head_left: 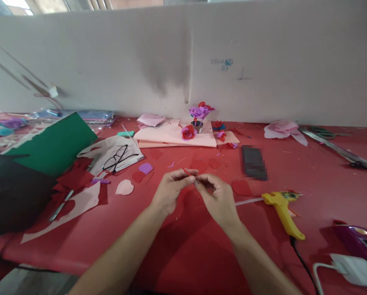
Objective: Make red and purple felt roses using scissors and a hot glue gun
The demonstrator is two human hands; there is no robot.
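Note:
My left hand [171, 189] and my right hand [216, 198] meet above the middle of the red table, fingertips touching. Pinched between them is a small red piece [188, 171], perhaps a craft petal, mostly covered by the fingers. Around them lie flat cut-outs: a pale pink heart-shaped petal [125, 187], a purple petal [146, 168] and a red petal [241, 187]. Just right of my right hand is a yellow hot glue gun [283, 211] with a clear glue stick in its back end.
Purple and red craft flowers [201, 111] stand in a small pot at the back, on pink sheets [168, 135]. A dark phone-like object [253, 162] lies to the right. Eyeglasses [117, 159], a green board [57, 143] and a black bag-like shape [14, 192] occupy the left.

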